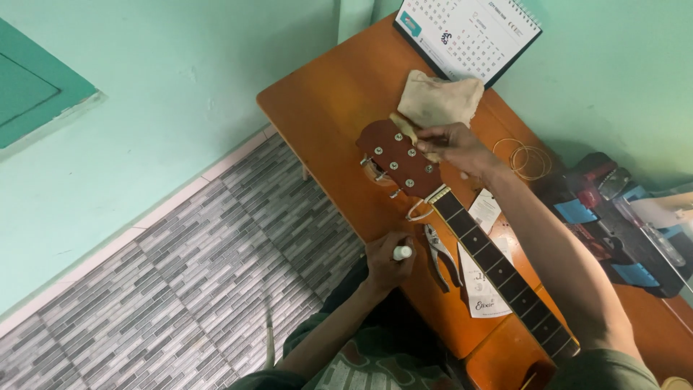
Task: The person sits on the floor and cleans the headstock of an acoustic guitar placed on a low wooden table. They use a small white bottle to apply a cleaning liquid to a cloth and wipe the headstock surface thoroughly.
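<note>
A reddish-brown guitar headstock (395, 157) with several tuning pegs lies on the orange wooden table (325, 108), its dark fretted neck (498, 267) running toward me. My right hand (456, 148) rests at the headstock's far edge, pinching a small yellowish cloth (404, 127) against it. My left hand (386, 261) sits at the table's near edge, closed around a small bottle with a white cap (402, 253).
A larger beige rag (442, 97) and a desk calendar (469, 32) lie at the far end. Pliers (437, 253) and paper string packets (480, 292) lie beside the neck. Coiled strings (527, 159) and a dark case (613, 224) are at the right.
</note>
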